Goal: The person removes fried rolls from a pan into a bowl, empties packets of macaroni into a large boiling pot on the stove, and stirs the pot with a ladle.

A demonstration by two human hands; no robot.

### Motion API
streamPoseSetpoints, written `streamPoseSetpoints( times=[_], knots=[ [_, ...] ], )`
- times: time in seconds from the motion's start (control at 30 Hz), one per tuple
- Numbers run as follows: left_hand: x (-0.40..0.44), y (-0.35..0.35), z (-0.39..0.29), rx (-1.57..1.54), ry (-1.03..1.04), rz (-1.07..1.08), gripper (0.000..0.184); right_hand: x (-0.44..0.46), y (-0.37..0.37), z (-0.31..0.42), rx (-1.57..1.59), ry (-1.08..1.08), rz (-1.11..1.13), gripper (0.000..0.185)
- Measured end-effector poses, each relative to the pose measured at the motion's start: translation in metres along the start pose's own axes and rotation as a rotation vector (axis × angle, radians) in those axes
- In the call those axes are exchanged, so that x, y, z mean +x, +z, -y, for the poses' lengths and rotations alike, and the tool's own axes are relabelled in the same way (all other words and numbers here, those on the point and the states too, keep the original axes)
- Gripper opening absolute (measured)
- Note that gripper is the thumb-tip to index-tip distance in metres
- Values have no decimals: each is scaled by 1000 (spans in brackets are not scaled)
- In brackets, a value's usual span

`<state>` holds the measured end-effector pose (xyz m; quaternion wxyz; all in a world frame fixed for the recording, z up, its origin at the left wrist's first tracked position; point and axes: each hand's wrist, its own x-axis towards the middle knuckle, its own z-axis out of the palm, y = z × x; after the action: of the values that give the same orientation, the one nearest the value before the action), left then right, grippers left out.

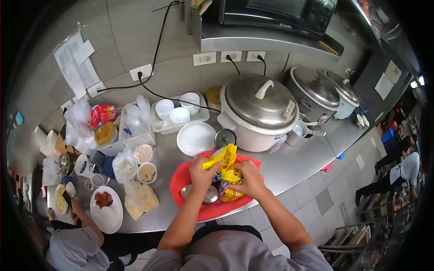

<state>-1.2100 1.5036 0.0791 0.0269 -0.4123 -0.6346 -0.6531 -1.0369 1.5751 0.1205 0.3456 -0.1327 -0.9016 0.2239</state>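
A red plastic bag (177,170) lies spread open at the counter's front edge, and both my hands are over it. My left hand (201,173) is closed on the upper left part of a yellow plastic packet (226,156). On the other side, my right hand (248,178) grips the same packet, fingers curled round its crumpled edge. Blue and white print shows lower on the packet; what it contains is hidden. Inside the red bag, metal cans (211,194) sit beside my left wrist.
A large lidded rice cooker (257,131) stands behind the bag, with a saucepan (298,134) beside it. A white plate (196,139), white bowls (180,115) and plastic baskets (145,138) crowd the left. A co-worker (74,246) stands near a plate of food (106,217).
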Motion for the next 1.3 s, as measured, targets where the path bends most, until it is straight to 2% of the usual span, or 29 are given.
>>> streamPoseSetpoints(
  times=[0.07,0.13,0.2,0.23,0.4,0.6,0.67,0.73,0.8,0.87,0.93,0.97,1.0,1.03,1.07,1.13,1.17,1.27,1.3],
  knots=[
    [5,-3,-5,41,88,78,32,4,0,0,-44,141,99,42],
    [11,-2,-2,35,31,61,32,9,0,-9,-56,56,140,37],
    [19,1,-4,-24,-241,14,31,15,2,-16,-16,-48,233,29],
    [22,3,-4,-155,-333,2,31,18,5,-17,3,-122,196,22],
    [55,-4,-24,-165,-342,-21,32,30,1,-21,96,-112,344,17],
    [98,-34,-62,-431,-329,-166,33,75,-54,0,122,-187,233,19],
    [109,-52,-82,-503,-331,-195,32,89,-79,11,124,-91,193,23],
    [119,-69,-98,-540,-281,-276,30,104,-104,28,100,-31,111,28],
    [125,-88,-116,-579,-253,-343,28,118,-129,36,137,-67,61,32],
    [125,-107,-134,-617,-225,-413,26,130,-149,41,135,-160,-19,36],
    [119,-124,-155,-702,-76,-494,23,138,-169,46,123,-246,-67,36],
    [115,-132,-177,-658,-114,-570,23,141,-178,44,181,-251,-75,33],
    [108,-138,-193,-610,-147,-649,22,145,-189,42,187,-277,-14,28],
    [97,-155,-186,-635,-41,-561,21,148,-197,34,244,-322,-32,26],
    [89,-163,-194,-600,21,-600,19,149,-202,27,307,-366,-46,24],
    [69,-175,-212,-547,107,-677,18,151,-212,23,451,-296,-65,23],
    [55,-184,-218,-522,126,-703,18,158,-221,23,483,-336,44,22],
    [12,-196,-241,-363,256,-693,21,172,-224,30,476,-488,-18,32],
    [-4,-200,-250,-393,306,-731,23,178,-230,30,440,-539,46,34]
  ],
)
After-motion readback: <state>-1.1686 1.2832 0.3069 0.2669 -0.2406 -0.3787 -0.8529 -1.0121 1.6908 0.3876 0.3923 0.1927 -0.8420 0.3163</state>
